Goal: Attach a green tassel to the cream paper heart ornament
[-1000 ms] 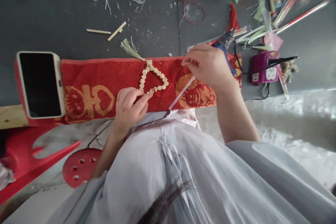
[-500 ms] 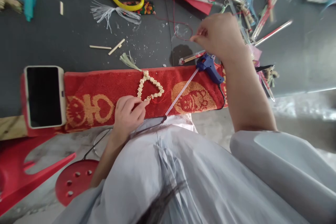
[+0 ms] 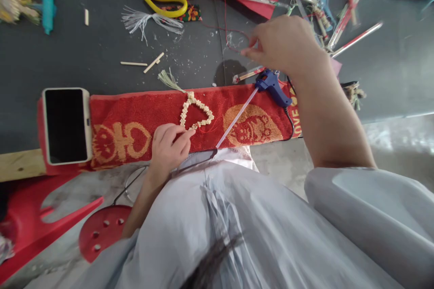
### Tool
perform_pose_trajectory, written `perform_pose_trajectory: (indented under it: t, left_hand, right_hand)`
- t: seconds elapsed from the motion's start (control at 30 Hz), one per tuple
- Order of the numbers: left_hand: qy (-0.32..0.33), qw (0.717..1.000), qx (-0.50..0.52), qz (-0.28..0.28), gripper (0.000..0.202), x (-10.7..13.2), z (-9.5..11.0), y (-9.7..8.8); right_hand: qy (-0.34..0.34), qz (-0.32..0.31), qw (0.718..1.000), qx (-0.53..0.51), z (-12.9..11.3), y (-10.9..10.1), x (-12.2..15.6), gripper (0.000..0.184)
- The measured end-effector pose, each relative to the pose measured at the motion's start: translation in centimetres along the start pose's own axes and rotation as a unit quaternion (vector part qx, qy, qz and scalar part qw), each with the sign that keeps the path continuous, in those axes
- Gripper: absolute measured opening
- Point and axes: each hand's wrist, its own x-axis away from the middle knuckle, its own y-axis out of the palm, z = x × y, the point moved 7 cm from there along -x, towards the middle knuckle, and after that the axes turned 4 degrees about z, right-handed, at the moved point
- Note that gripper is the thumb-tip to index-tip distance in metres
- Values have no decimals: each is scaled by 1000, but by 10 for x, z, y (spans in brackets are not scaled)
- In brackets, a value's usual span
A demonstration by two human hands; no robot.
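Dark counter: left hand pinches bead heart on the towel; right hand, grip unclear, hovers beside red thread.

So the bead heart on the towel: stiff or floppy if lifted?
Probably floppy: the bead heart looks strung from small beads, so it may sag. Likely light, being small beside the left hand at its tip. The nappy red towel probably keeps it from sliding.

Open table at left; glue gun and sticks crowd right.
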Motion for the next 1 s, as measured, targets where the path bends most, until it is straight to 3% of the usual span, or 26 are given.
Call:
perform_pose_trajectory:
  t: [0.03, 0.07, 0.1, 0.13, 0.23, 0.37, 0.5, 0.6, 0.77, 0.9, 1.0]
  left_hand:
    - [-6, 1000, 7, 2, 31, 0, -1, 0]
    - [-16, 1000, 16, 4, 31, -1, -2, -1]
    - [-26, 999, 27, 7, 32, -1, -3, -1]
    - [-33, 999, 38, 9, 32, -2, -5, -1]
    - [-37, 998, 48, 5, 30, -3, -6, 0]
    - [-24, 1000, 15, -2, 27, -3, -5, 1]
    - [-22, 1000, 17, 3, 27, -4, -2, -1]
    - [-52, 998, 23, -9, 23, -12, -1, -2]
    - [-125, 983, -19, -132, 19, -35, -3, 15]
    - [-194, 945, -42, -261, 23, -50, -3, 30]
    - [-217, 927, -58, -300, 22, -58, -2, 37]
  right_hand:
    - [13, -43, 998, 45, -4, 2, 5, 19]
    - [2, -40, 997, 61, -13, -1, 10, 13]
    - [-39, -33, 998, 46, -27, -4, 17, 7]
    - [-75, -33, 996, 20, -40, -4, 25, 13]
    - [-84, -65, 994, 7, -60, 4, 48, 24]
    - [-161, -75, 979, -104, -86, 12, 72, 16]
    - [-190, -146, 960, -142, -97, 24, 83, 15]
    - [-170, -157, 963, -139, -94, 28, 86, 16]
    - [-131, -126, 976, -116, -85, 30, 93, 35]
    - [-112, -103, 972, -177, -85, 31, 102, 21]
    - [-103, -100, 967, -211, -87, 35, 108, 20]
